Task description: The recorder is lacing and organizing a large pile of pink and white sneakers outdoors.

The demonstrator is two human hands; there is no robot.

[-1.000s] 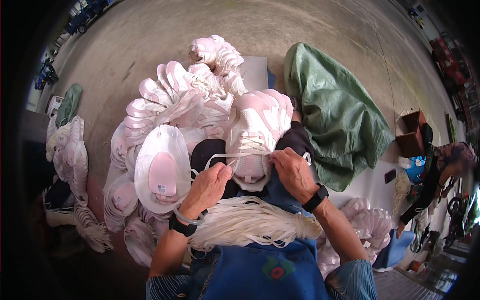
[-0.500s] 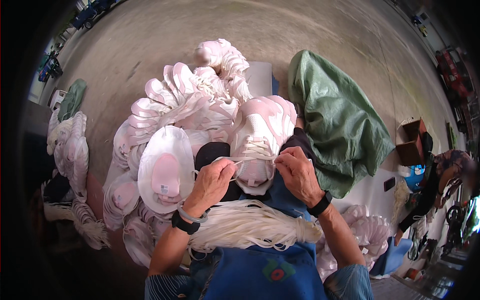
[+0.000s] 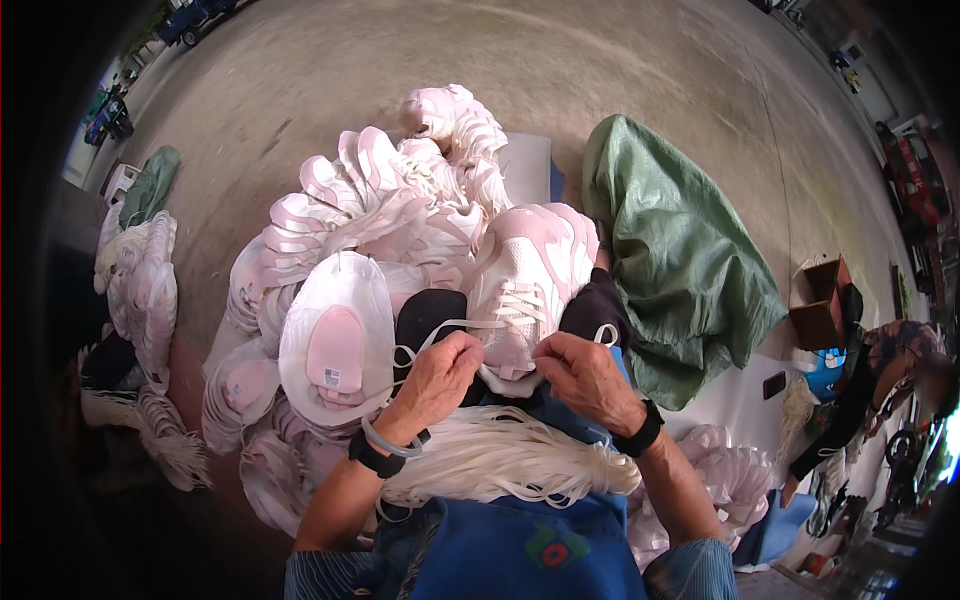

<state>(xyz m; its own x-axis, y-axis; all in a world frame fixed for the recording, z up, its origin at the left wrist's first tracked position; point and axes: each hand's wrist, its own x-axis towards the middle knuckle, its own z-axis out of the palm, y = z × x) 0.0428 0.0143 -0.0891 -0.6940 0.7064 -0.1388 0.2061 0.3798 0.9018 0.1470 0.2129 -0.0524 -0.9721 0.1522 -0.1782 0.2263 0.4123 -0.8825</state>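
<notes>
A pile of shoes (image 3: 340, 190) sits at left. The left hand (image 3: 437, 378), its forearm slanting inward, curls its fingers by the lace (image 3: 480, 323); whether it pinches it cannot be told. The shoe (image 3: 520, 260) lies between the knees (image 3: 430, 312), long axis running forward, toe pointing away. The right hand (image 3: 592, 380) bends inward at its near end, fingertips bunched, their hold hidden.

The shoe (image 3: 520, 295) at centre has matt mesh cloth. Between two and three o'clock, the sack (image 3: 685, 260) seems of glossy plastic. At twelve, the floor (image 3: 470, 45) is rough.
</notes>
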